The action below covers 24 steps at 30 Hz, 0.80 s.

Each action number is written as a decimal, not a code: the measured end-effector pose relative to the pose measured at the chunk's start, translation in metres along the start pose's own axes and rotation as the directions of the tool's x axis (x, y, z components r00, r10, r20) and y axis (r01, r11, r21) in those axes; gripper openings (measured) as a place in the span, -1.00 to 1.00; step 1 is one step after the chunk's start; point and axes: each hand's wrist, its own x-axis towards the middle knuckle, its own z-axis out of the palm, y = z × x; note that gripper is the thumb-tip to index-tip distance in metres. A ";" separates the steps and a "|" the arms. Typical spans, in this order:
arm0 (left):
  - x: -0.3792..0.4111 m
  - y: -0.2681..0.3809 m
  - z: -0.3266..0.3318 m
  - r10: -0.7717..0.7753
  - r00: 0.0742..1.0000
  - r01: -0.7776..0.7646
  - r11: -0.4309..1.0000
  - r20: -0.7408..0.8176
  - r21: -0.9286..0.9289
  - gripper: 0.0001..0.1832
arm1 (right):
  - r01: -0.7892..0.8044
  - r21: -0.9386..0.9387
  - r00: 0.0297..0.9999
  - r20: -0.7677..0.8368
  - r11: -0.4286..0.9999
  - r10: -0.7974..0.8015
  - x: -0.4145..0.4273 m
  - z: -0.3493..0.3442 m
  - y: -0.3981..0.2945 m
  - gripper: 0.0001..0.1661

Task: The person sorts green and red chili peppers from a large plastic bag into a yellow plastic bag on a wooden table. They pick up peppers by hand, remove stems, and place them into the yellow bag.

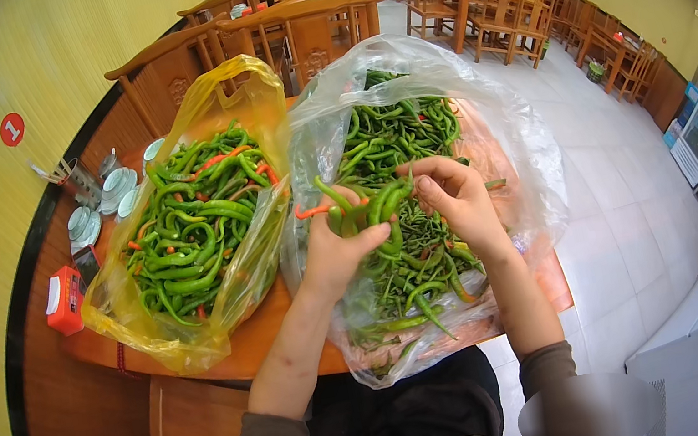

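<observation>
Several green chili peppers (pixel 382 207) and a red one (pixel 313 211) are bunched in my left hand (pixel 337 248), above a clear plastic bag (pixel 503 102). My right hand (pixel 457 200) has thumb and forefinger close together at the stem end of a green pepper from the bunch. Below both hands, the open clear bag holds more green chilies (pixel 403 129) and a heap of green stems (pixel 395 286) with a few peppers among them. To the left, a yellow plastic bag (pixel 197 347) lies open, filled with green and some red chilies (pixel 194 244).
Both bags lie on a wooden table (pixel 258 337). Along its left side are a red tissue box (pixel 65 303), a phone (pixel 87 264), stacked dishes (pixel 117 187) and a utensil holder (pixel 81 183). Wooden chairs (pixel 308 13) stand beyond; another chair (pixel 194 431) is at lower left.
</observation>
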 end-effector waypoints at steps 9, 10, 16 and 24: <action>-0.004 -0.001 0.009 0.038 0.999 -0.038 0.995 0.004 0.097 -0.57 | 0.323 -0.558 0.890 -0.097 0.764 -0.446 0.000 0.006 0.005 -0.89; -0.004 -0.002 0.010 0.057 0.998 -0.055 0.992 -0.011 0.116 -0.57 | 0.384 -0.623 0.834 -0.083 0.681 -0.546 0.000 0.010 0.005 -0.90; -0.004 -0.003 0.014 0.114 0.992 -0.104 0.981 -0.054 0.165 -0.58 | 0.469 -0.752 0.668 -0.041 0.463 -0.743 -0.001 0.018 0.000 -0.88; -0.017 -0.002 0.020 0.273 0.962 -0.255 0.883 0.009 0.393 -0.57 | -0.101 0.422 0.989 -0.055 0.901 0.137 -0.003 0.009 0.001 -0.75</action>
